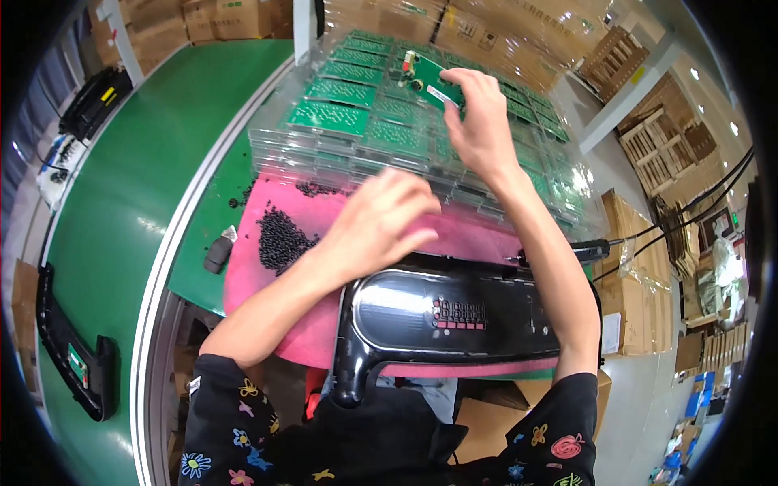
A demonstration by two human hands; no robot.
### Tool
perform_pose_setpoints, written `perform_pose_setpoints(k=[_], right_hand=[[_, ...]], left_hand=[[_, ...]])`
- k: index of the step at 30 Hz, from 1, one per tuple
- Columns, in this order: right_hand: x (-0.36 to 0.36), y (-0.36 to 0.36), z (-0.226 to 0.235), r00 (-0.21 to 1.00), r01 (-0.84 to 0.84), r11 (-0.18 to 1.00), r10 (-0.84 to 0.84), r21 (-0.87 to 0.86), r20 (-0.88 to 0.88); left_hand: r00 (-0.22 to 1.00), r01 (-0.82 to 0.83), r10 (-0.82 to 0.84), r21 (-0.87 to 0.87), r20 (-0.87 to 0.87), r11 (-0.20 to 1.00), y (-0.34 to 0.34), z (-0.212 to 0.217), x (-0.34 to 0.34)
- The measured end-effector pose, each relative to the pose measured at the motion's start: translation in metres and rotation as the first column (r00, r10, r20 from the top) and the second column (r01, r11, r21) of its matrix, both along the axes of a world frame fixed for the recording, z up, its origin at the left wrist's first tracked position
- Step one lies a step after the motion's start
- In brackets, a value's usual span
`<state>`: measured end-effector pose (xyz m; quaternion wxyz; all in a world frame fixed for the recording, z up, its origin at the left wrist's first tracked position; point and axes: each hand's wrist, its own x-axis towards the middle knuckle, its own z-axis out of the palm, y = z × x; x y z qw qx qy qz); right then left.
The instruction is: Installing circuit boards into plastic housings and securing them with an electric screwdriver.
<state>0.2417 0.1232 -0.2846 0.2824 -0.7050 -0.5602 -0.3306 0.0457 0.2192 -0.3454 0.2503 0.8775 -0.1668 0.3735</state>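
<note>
My right hand point(480, 113) pinches a green circuit board point(431, 74) by its right edge, above the clear plastic trays point(324, 150) of boards. Small parts stand up from the board's left end. Lower and to the left, my left hand point(385, 223) hovers over the pink mat point(271, 324), slightly blurred. Its thumb stands apart from its half-bent fingers, and I see nothing between them. Closest to me lies a glossy black plastic housing point(405, 312) with a group of small cut-outs. My right forearm passes over its right part.
Black screws point(279, 243) lie heaped at the mat's left. An electric screwdriver point(587, 251) with a cable lies beyond my right forearm. On the green conveyor belt point(194, 97) at left rests another black housing point(85, 368) with a board in it. Cardboard boxes point(640, 267) stand at right.
</note>
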Motion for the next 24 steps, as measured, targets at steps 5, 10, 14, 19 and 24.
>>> perform_pose_setpoints(k=[5,10,14,19,24], right_hand=[[-0.068,-0.069,0.014,0.917,-0.146,0.989,0.125,-0.027,-0.379],[-0.111,-0.121,0.013,0.768,-0.144,0.979,0.020,-0.143,-0.640],[-0.112,-0.150,0.002,0.868,-0.095,0.989,0.027,-0.114,-0.496],[-0.133,-0.190,-0.005,0.702,-0.005,0.997,-0.051,-0.076,-0.711],[-0.147,-0.222,-0.003,0.604,-0.168,0.924,-0.178,-0.343,-0.777]], left_hand=[[0.950,-0.287,0.283,0.018,0.133,0.958,0.002,0.022,-0.011],[0.982,-0.187,0.179,0.181,0.058,0.966,-0.004,0.020,-0.015],[0.998,-0.004,0.011,0.137,-0.056,0.991,-0.019,0.018,-0.019],[0.970,0.192,-0.175,0.088,-0.167,0.978,-0.027,0.014,-0.020],[0.882,0.342,-0.319,0.003,-0.346,0.940,-0.032,0.009,-0.024]])
